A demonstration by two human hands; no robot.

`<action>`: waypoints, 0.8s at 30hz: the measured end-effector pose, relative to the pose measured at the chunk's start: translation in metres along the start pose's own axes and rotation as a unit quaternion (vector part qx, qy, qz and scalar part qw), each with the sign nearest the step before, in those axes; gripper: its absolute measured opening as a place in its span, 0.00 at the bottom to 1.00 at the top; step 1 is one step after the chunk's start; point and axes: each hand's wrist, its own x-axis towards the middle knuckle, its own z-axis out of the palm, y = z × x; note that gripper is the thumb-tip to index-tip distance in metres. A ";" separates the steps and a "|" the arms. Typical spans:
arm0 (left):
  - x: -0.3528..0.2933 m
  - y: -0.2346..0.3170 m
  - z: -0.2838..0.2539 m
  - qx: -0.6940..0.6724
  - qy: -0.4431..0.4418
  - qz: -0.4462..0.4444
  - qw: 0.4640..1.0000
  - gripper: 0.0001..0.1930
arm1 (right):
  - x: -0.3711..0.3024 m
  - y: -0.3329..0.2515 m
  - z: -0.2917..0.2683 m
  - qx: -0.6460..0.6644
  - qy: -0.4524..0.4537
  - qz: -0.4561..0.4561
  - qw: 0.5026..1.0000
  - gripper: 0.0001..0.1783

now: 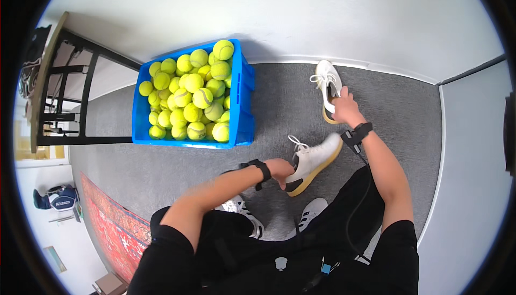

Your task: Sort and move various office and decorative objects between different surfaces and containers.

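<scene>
My left hand [280, 171] grips the heel of a white sneaker [314, 159] with a yellowish sole and a dark heel patch. That shoe is tilted on its side, its toe pointing up and to the right, and its laces hang loose. Farther off, a matching white sneaker [327, 83] stands near the wall, toe toward it. My right hand [346, 108] is closed at its heel opening, with some fingers hidden inside or behind the collar. A black band with a small device sits on each wrist.
Left of the shoes stands a blue crate [244, 107] heaped with tennis balls [193, 83]. Beyond it is a black-framed table [62, 91]. A white wall [344, 15] bounds the far side, a grey panel [478, 150] the right. A red patterned rug [110, 214] lies at lower left.
</scene>
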 end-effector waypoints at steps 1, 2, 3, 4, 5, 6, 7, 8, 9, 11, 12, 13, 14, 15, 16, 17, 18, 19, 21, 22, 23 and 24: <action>0.001 -0.008 -0.002 -0.103 0.044 0.058 0.992 0.26 | 0.000 0.009 -0.003 0.085 0.041 -0.025 0.995 0.21; 0.004 -0.015 -0.006 -0.204 0.087 0.116 0.968 0.23 | 0.002 0.021 -0.006 0.169 0.083 -0.051 0.981 0.23; 0.004 -0.013 -0.020 -0.196 0.090 0.124 0.969 0.21 | 0.007 0.035 -0.011 0.243 0.076 -0.083 0.964 0.26; 0.009 -0.023 -0.022 -0.198 0.091 0.124 0.968 0.21 | 0.003 0.026 -0.028 0.273 0.080 -0.105 0.953 0.23; 0.017 -0.038 -0.024 -0.216 0.145 0.117 0.958 0.19 | 0.004 0.020 -0.047 0.408 0.018 -0.133 0.903 0.22; 0.026 -0.046 -0.019 -0.236 0.195 0.112 0.945 0.18 | 0.004 0.018 -0.057 0.533 -0.047 -0.151 0.831 0.21; 0.030 -0.052 -0.022 -0.235 0.195 0.119 0.945 0.18 | 0.009 0.025 -0.060 0.597 -0.077 -0.109 0.791 0.20; 0.032 -0.059 -0.022 -0.226 0.273 0.108 0.929 0.17 | 0.008 0.029 -0.059 0.595 -0.075 -0.105 0.793 0.20; 0.033 -0.065 -0.024 -0.215 0.353 0.095 0.906 0.17 | 0.010 0.033 -0.059 0.673 -0.092 -0.108 0.726 0.20; 0.034 -0.069 -0.015 -0.228 0.373 0.033 0.899 0.18 | 0.023 0.041 -0.050 0.774 -0.097 -0.071 0.622 0.18; 0.035 -0.072 -0.008 -0.244 0.386 -0.032 0.889 0.18 | 0.028 0.040 -0.044 0.782 -0.076 -0.023 0.619 0.17; 0.037 -0.072 -0.005 -0.253 0.395 -0.036 0.883 0.20 | 0.039 0.047 -0.036 0.773 -0.069 0.009 0.631 0.19; 0.040 -0.074 -0.007 -0.247 0.400 -0.037 0.882 0.20 | 0.049 0.056 -0.030 0.763 -0.061 0.042 0.642 0.21; 0.043 -0.077 -0.004 -0.270 0.405 -0.043 0.872 0.20 | 0.059 0.062 -0.020 0.764 -0.064 0.036 0.641 0.21; 0.043 -0.074 -0.006 -0.293 0.408 -0.047 0.863 0.19 | 0.066 0.071 -0.012 0.773 -0.038 0.114 0.623 0.24; 0.042 -0.075 -0.013 -0.340 0.381 -0.048 0.859 0.20 | 0.071 0.081 -0.004 0.776 -0.012 0.192 0.600 0.27; 0.042 -0.079 -0.012 -0.336 0.382 -0.053 0.859 0.20 | 0.078 0.092 0.007 0.779 -0.013 0.188 0.598 0.27; 0.044 -0.086 -0.011 -0.388 0.383 -0.084 0.834 0.20 | 0.085 0.102 0.014 0.758 0.008 0.210 0.617 0.26; 0.046 -0.081 -0.013 -0.485 0.391 -0.189 0.759 0.21 | 0.085 0.113 0.020 0.737 0.024 0.232 0.634 0.25; 0.043 -0.081 -0.012 -0.485 0.395 -0.200 0.754 0.21 | 0.080 0.109 0.017 0.717 0.030 0.224 0.660 0.27; 0.038 -0.082 -0.013 -0.435 0.391 -0.239 0.775 0.22 | 0.080 0.101 0.014 0.696 0.037 0.214 0.685 0.28; 0.033 -0.084 -0.017 -0.382 0.385 -0.271 0.796 0.23 | 0.080 0.097 0.011 0.698 0.035 0.207 0.685 0.28</action>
